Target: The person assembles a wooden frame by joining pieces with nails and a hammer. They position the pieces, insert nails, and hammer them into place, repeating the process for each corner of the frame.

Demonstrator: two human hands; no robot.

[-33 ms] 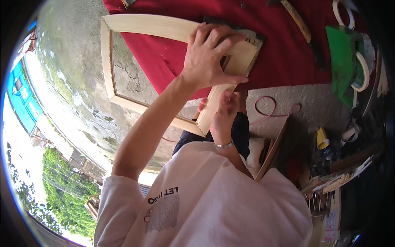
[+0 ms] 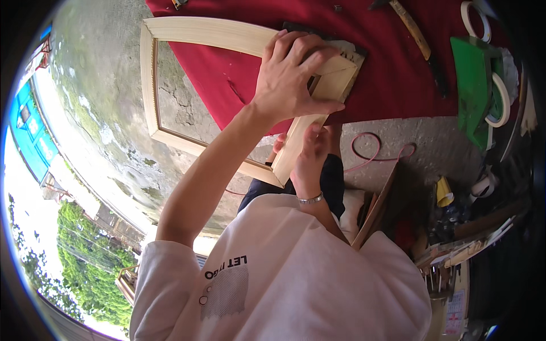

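Observation:
A pale, unpainted wooden frame (image 2: pixel 207 27) lies with its far right corner on a red cloth, its left part reaching past the cloth's edge. My left hand (image 2: pixel 291 74) spans that corner, fingers curled over the far bar and thumb stretched along the near right bar. My right hand (image 2: pixel 309 150), with a metal band at the wrist, grips the right bar closer to my body. Its thumb side shows on the right, and some fingertips appear on the bar's other side. Beneath the corner sits a dark, flat, worn block (image 2: pixel 358 55), partly covered by the frame.
The red cloth (image 2: pixel 398 94) covers the work surface. A hammer with a wooden handle (image 2: pixel 412 31) lies at the far right, near a green box-like object (image 2: pixel 472 85) and rolls of tape (image 2: pixel 499 99). A pink cord (image 2: pixel 369 162) loops over the concrete floor. Scrap wood (image 2: pixel 472 247) is piled at right.
The far left of the frame sits very slightly higher in the view. Both hands keep the same hold on it.

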